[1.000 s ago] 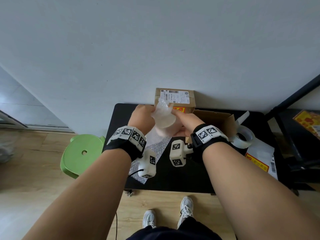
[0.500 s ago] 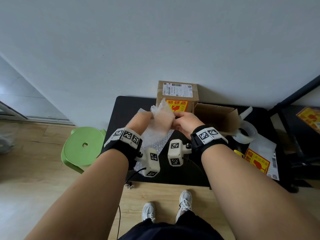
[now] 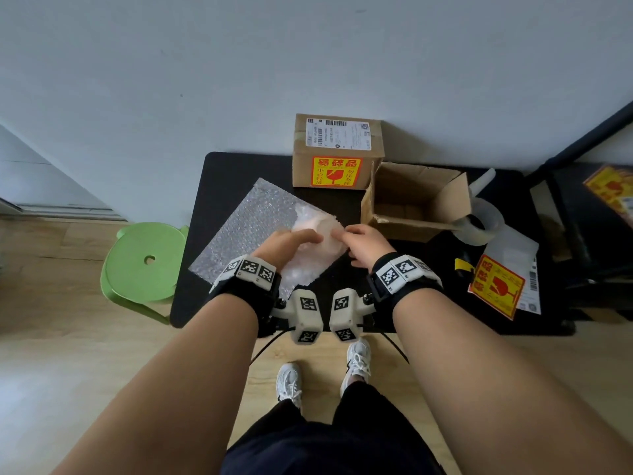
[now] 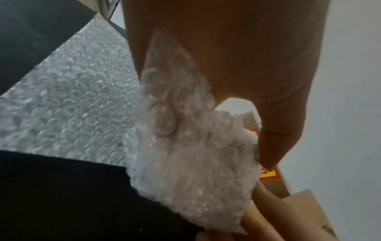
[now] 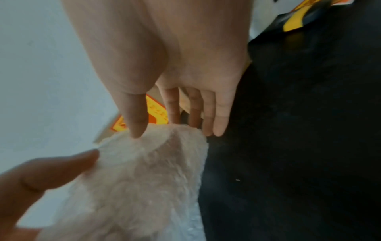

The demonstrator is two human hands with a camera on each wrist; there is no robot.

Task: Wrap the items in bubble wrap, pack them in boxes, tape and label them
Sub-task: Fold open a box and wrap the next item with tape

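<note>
Fingers (image 5: 136,117) of the right hand (image 3: 364,245) pinch the right end of a bubble-wrapped bundle (image 3: 317,234), thumb on top, other fingers behind it; the left hand (image 3: 284,243) grips the bundle's left side, thumb (image 4: 270,146) pressed against the wrap. Both hands closed on the same thing, neither spread wide. Bundle held low over the black counter (image 3: 219,173), near its middle, with the loose part of the bubble wrap sheet (image 3: 246,221) trailing off to the left and lying flat on the counter. What is inside cannot be made out; a pale pinkish shape shows through the wrap. Holding it at both ends likely keeps the folded wrap from springing open while the rest is rolled around. Open cardboard box (image 3: 411,200) stands just right of the hands, flaps up, mouth turned toward the person, probably so the bundle can go straight in. A sealed box (image 3: 337,150) with a shipping label and a yellow-and-red fragile sticker sits at the far edge against the wall, out of the way. Tape roll (image 3: 483,222) lies right of the open box; a fragile sticker sheet (image 3: 496,286) lies near right, within reach for later steps. Green stool (image 3: 144,262) stands on the floor to the left. Wrapping looks partly done; packing not yet begun.
</note>
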